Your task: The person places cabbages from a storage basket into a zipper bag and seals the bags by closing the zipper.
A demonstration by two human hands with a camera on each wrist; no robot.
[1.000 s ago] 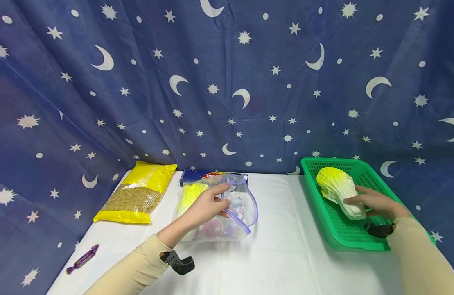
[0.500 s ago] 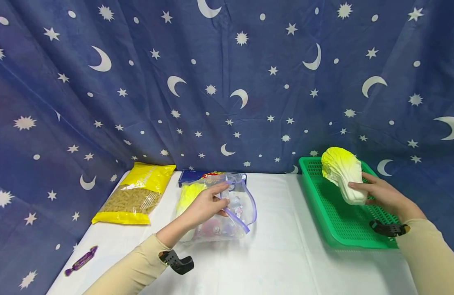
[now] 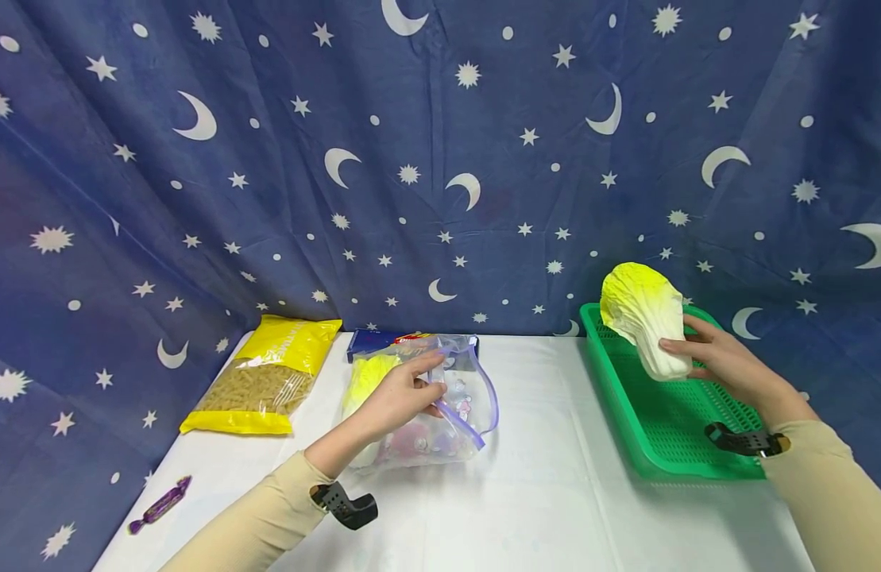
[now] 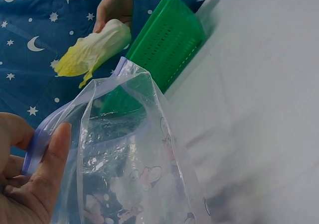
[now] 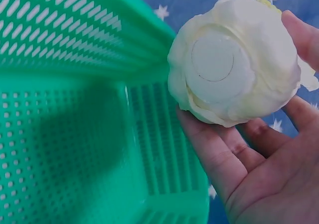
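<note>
the cabbage (image 3: pixel 643 324) is up in the air above the far left corner of the green basket (image 3: pixel 669 413), leafy yellow end upward and pale stem end low. the right hand (image 3: pixel 719 365) holds it near the stem, fingers and thumb curled round its base; in the right wrist view the round cut stem (image 5: pixel 214 57) faces the camera with fingers (image 5: pixel 214 154) cupped under it. well apart to the left, the clear zip bag (image 3: pixel 440 413) lies on the white counter (image 3: pixel 540 508), mouth toward the basket. the left hand (image 3: pixel 400 397) pinches the bag's purple-edged rim between thumb and fingers, lifting the mouth wide. another yellow-green cabbage (image 3: pixel 365 380) lies inside the bag. a blue box (image 3: pixel 376 342) sits just behind the bag, a yellow pasta packet (image 3: pixel 264 373) lies further left, and a purple wrapped candy (image 3: pixel 160 502) lies near the counter's front left edge.
</note>
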